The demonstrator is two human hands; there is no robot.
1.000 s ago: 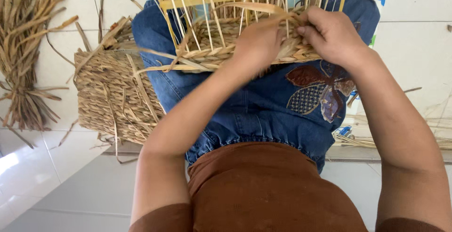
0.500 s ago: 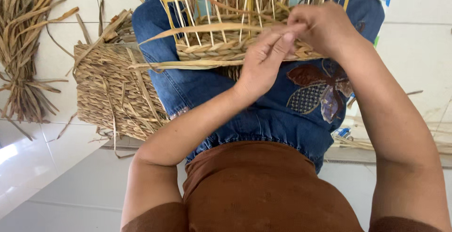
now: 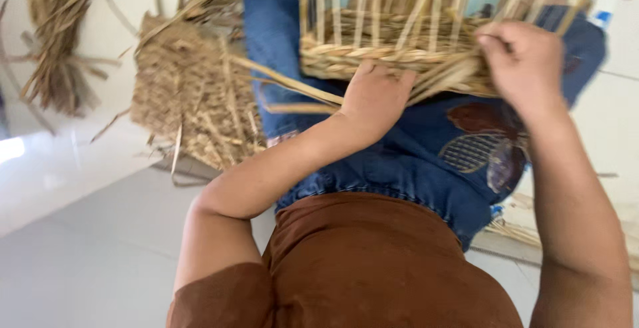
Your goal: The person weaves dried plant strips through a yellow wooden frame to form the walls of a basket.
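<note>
A half-woven straw basket with upright pale stakes rests on my lap, over blue jeans. My left hand presses against the basket's braided lower band, fingers curled on the weave. My right hand grips a bundle of straw strands at the basket's right side, pinched between thumb and fingers. A loose flat strand trails out to the left from under my left hand.
A woven straw mat piece lies on the floor left of my leg. A bundle of dry straw lies at the far left on the pale tiles. More straw shows at the lower right.
The view has drawn closer to the basket. My left hand dropped from the strands near my right hand to the lower band, and my right hand shifted right with the strands.
</note>
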